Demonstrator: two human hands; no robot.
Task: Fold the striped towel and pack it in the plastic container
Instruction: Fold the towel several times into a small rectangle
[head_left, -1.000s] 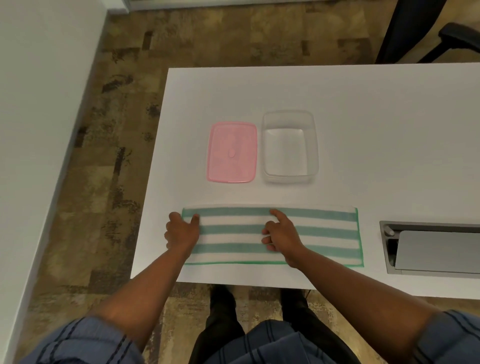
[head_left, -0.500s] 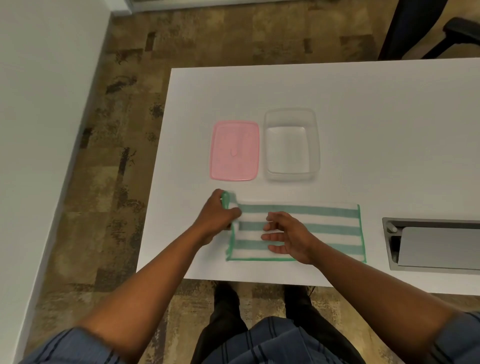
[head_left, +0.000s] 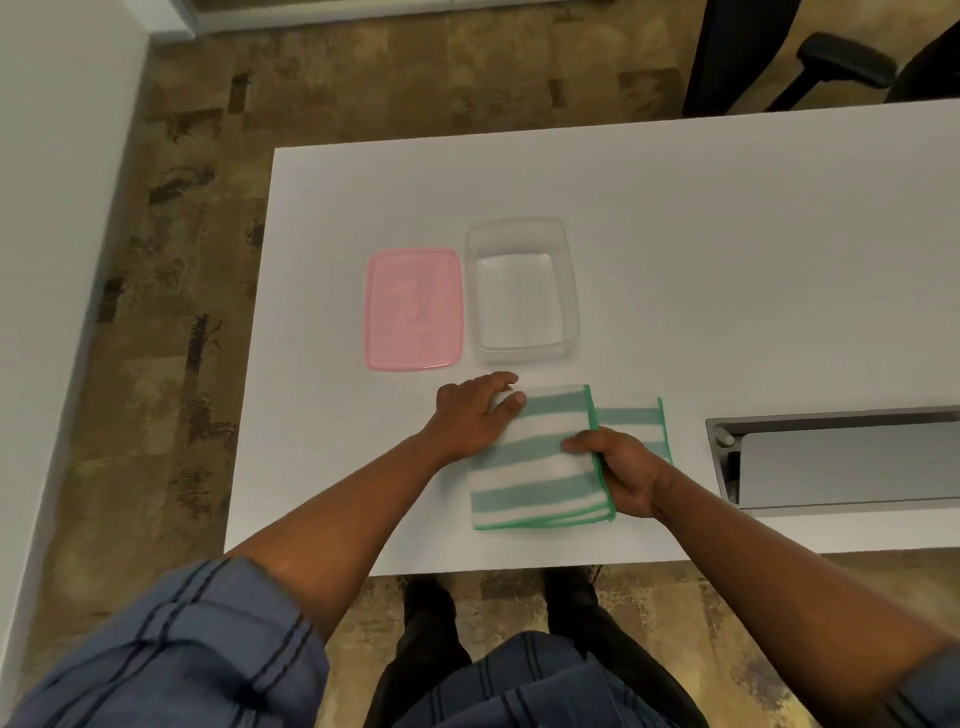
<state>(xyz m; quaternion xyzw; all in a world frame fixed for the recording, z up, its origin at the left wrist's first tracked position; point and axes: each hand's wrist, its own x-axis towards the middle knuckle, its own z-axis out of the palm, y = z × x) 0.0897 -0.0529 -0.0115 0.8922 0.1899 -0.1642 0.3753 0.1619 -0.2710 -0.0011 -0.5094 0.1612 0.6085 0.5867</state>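
Observation:
The green-and-white striped towel (head_left: 540, 467) lies near the front edge of the white table (head_left: 727, 249), its left part folded over to the right, with a short strip of the lower layer showing past the fold's edge. My left hand (head_left: 475, 415) grips the folded layer at its far left corner. My right hand (head_left: 621, 475) pinches the folded layer's right edge. The clear plastic container (head_left: 522, 291) stands open and empty just beyond the towel. Its pink lid (head_left: 413, 309) lies flat to its left.
A grey cable hatch (head_left: 841, 460) is set into the table at the right, close to the towel. A black office chair (head_left: 810, 57) stands behind the table's far right. The table's left edge and the carpet are to the left.
My left hand has carried the towel's left end over to the right, doubling the towel. My right hand slid right from the towel's middle to the folded edge.

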